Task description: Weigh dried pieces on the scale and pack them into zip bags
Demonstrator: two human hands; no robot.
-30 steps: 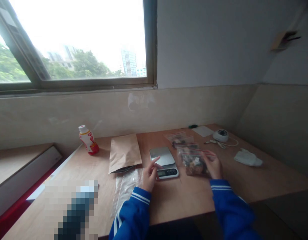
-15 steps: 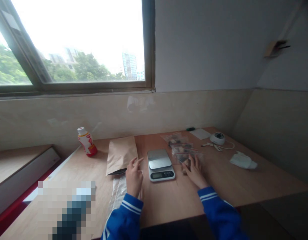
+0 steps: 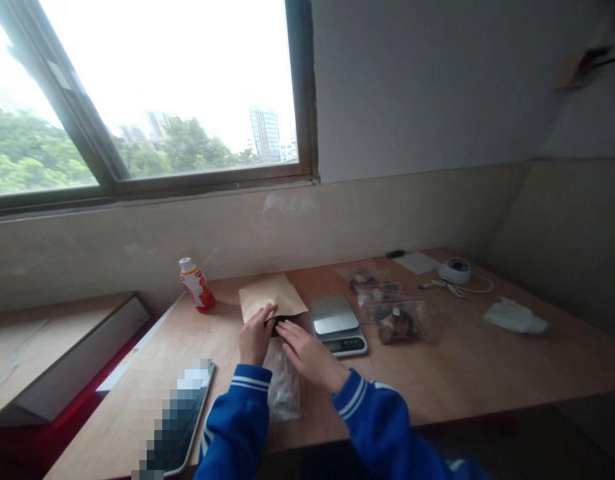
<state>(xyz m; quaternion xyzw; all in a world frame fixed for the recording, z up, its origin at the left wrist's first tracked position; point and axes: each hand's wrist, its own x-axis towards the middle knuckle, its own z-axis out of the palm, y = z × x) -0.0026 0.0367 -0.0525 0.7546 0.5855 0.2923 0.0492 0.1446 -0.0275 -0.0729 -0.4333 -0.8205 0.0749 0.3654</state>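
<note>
A brown paper bag lies on the table, its near edge lifted and dark inside. My left hand is closed on that near edge, thumb and fingers pinching the paper. At the dark mouth is my right hand, fingers stretched out and close together; whether the tips are inside cannot be made out. Clear plastic bags lie beneath and in front of my hands. Just right of the paper bag stands a kitchen scale, its steel plate bare. Beyond it, a zip bag with brown dried pieces rests on the table.
More filled zip bags lie behind. A red-and-white bottle stands at the left, a tablet at the front left. On the right are a white dome camera with cable and a crumpled white wrapper.
My right hand has left the zip bag and come left across the scale to the paper bag. My left hand has taken hold of the paper bag's near edge, raising it. The view has shifted.
</note>
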